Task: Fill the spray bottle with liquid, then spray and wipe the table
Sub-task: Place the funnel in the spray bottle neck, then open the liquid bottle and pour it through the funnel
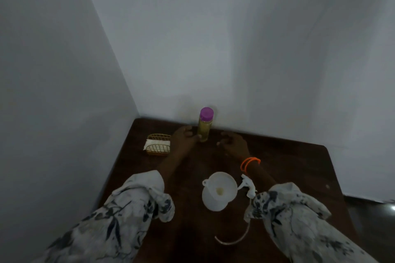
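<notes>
A clear bottle of yellowish liquid with a purple cap (204, 126) stands upright at the back of the dark wooden table (288, 164). My left hand (183, 137) touches its lower left side with the fingertips. My right hand (233, 142) hovers just right of it, fingers curled and apart, holding nothing. Nearer me stands the white spray bottle (213, 199) with a white funnel (221, 184) seated in its neck. The white spray head (248, 186) lies on the table beside it, and its thin tube (235, 240) curls toward me.
A gold wire holder (159, 144) with white folded cloth or tissue sits at the back left. White walls meet in a corner behind the table. The table's right edge drops to a grey floor.
</notes>
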Action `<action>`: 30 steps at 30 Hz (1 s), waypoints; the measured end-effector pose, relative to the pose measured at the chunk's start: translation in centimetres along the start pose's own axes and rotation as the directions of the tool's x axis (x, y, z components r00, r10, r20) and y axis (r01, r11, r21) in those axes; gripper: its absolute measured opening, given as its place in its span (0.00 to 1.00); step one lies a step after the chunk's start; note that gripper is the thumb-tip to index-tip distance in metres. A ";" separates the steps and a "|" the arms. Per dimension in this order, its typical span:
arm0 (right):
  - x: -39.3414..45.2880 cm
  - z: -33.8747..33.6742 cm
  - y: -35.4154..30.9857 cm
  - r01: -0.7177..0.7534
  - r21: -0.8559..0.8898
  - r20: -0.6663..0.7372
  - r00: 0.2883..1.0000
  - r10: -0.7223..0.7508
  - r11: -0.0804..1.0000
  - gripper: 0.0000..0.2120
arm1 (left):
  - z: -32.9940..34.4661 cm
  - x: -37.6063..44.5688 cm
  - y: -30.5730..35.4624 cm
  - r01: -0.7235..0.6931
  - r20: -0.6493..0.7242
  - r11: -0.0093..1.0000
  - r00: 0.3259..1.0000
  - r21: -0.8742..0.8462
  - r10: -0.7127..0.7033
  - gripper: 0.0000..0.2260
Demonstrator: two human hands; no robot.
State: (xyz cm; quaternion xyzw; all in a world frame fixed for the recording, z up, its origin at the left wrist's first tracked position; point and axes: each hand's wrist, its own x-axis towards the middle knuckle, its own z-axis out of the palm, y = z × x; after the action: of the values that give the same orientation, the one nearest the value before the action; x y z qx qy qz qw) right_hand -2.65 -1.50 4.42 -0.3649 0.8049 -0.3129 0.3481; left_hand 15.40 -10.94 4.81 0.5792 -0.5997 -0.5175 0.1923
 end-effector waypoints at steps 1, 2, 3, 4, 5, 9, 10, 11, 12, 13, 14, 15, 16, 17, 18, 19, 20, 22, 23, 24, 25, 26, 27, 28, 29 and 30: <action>1.0 0.2 -0.4 0.043 -0.060 0.026 0.999 -0.042 0.997 0.25 | 0.4 0.8 0.4 -0.054 0.010 0.997 0.999 0.049 0.054 0.28; 2.0 0.5 -0.7 0.088 -0.120 0.068 0.994 -0.080 0.989 0.28 | 0.7 1.6 0.6 -0.101 0.027 0.992 0.995 0.071 0.099 0.29; 2.7 0.7 -1.0 0.131 -0.152 0.113 0.987 -0.115 0.980 0.32 | 1.0 2.2 0.9 -0.130 0.048 0.990 0.991 0.059 0.128 0.31; 3.4 1.0 -1.2 0.167 -0.147 0.153 0.978 -0.144 0.975 0.34 | 1.3 2.8 1.1 -0.140 0.068 0.990 0.988 0.033 0.137 0.33; 4.0 1.3 -1.3 0.199 -0.133 0.180 0.968 -0.174 0.971 0.35 | 1.6 3.3 1.3 -0.143 0.085 0.990 0.986 0.014 0.141 0.34; 4.7 2.2 -1.4 0.296 -0.142 0.180 0.946 -0.270 0.945 0.30 | 2.7 4.2 1.7 -0.190 0.083 0.982 0.979 0.018 0.188 0.28; 4.7 2.4 -1.4 0.289 -0.120 0.173 0.948 -0.267 0.950 0.30 | 2.8 4.3 1.7 -0.205 0.068 0.978 0.977 0.026 0.203 0.26; 4.6 2.5 -1.4 0.282 -0.103 0.166 0.950 -0.263 0.954 0.29 | 2.9 4.4 1.7 -0.216 0.050 0.976 0.975 0.026 0.215 0.24; 4.6 2.6 -1.5 0.276 -0.091 0.157 0.953 -0.260 0.957 0.29 | 3.0 4.4 1.7 -0.230 0.036 0.973 0.973 0.028 0.229 0.22; 4.4 2.7 -1.5 0.276 -0.082 0.151 0.953 -0.262 0.958 0.28 | 2.9 4.3 1.7 -0.244 0.030 0.969 0.970 0.034 0.243 0.20; 4.2 2.6 -1.5 0.275 -0.069 0.143 0.954 -0.264 0.959 0.27 | 2.8 4.2 1.7 -0.253 0.033 0.967 0.967 0.038 0.252 0.19; 4.0 2.5 -1.5 0.276 -0.057 0.134 0.954 -0.267 0.959 0.25 | 2.7 3.9 1.7 -0.256 0.040 0.966 0.966 0.040 0.254 0.17; 3.8 2.3 -1.5 0.283 -0.048 0.122 0.954 -0.275 0.958 0.24 | 2.6 3.6 1.8 -0.255 0.046 0.966 0.966 0.039 0.253 0.16; 3.5 1.9 -1.5 0.293 -0.032 0.112 0.951 -0.288 0.956 0.24 | 2.5 3.2 2.1 -0.251 0.047 0.967 0.967 0.034 0.249 0.16; 3.1 1.5 -1.5 0.298 0.006 0.104 0.949 -0.297 0.955 0.25 | 2.4 2.8 2.4 -0.248 0.041 0.969 0.968 0.024 0.247 0.16; 2.8 1.0 -1.6 0.299 0.067 0.093 0.948 -0.304 0.952 0.26 | 2.3 2.4 2.9 -0.252 0.031 0.968 0.967 0.010 0.252 0.17; 2.5 0.5 -1.7 0.304 0.125 0.077 0.946 -0.315 0.944 0.27 | 2.2 2.0 3.4 -0.268 0.021 0.963 0.963 -0.002 0.268 0.18; 1.9 -0.5 -2.2 0.341 0.171 0.008 0.938 -0.347 0.924 0.28 | 2.3 0.9 4.9 -0.316 0.014 0.948 0.948 -0.017 0.317 0.19; 1.6 -1.0 -2.6 0.362 0.163 -0.029 0.932 -0.363 0.918 0.27 | 2.1 0.3 5.7 -0.333 0.022 0.942 0.942 -0.030 0.334 0.20; 1.3 -1.6 -3.0 0.380 0.152 -0.061 0.925 -0.375 0.912 0.26 | 2.0 -0.4 6.6 -0.344 0.035 0.938 0.938 -0.043 0.345 0.21; 1.0 -2.3 -3.4 0.394 0.140 -0.077 0.919 -0.386 0.908 0.25 | 1.9 -0.9 7.3 -0.347 0.052 0.937 0.936 -0.050 0.349 0.20; 0.6 -3.1 -3.8 0.401 0.127 -0.076 0.916 -0.394 0.907 0.24 | 1.7 -1.5 8.0 -0.341 0.076 0.938 0.936 -0.052 0.345 0.20; 0.2 -4.0 -4.2 0.401 0.120 -0.062 0.916 -0.397 0.908 0.24 | 1.3 -2.0 8.7 -0.330 0.112 0.943 0.936 -0.054 0.334 0.20; -0.3 -4.8 -4.5 0.397 0.132 -0.042 0.918 -0.396 0.908 0.24 | 0.9 -2.5 9.3 -0.312 0.157 0.948 0.935 -0.063 0.318 0.20; -0.9 -5.6 -5.0 0.399 0.152 -0.025 0.916 -0.400 0.904 0.25 | 0.4 -2.9 9.9 -0.296 0.203 0.951 0.929 -0.089 0.308 0.21; -1.5 -6.4 -5.3 0.404 0.167 -0.015 0.913 -0.407 0.899 0.25 | -0.2 -3.3 10.5 -0.287 0.242 0.950 0.920 -0.124 0.310 0.22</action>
State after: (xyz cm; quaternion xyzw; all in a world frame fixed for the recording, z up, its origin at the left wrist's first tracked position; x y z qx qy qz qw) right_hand -4.99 -1.53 12.55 -0.4972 0.6787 -0.4409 0.3128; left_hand 11.23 -10.21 14.94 0.3998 -0.6780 -0.5785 0.2140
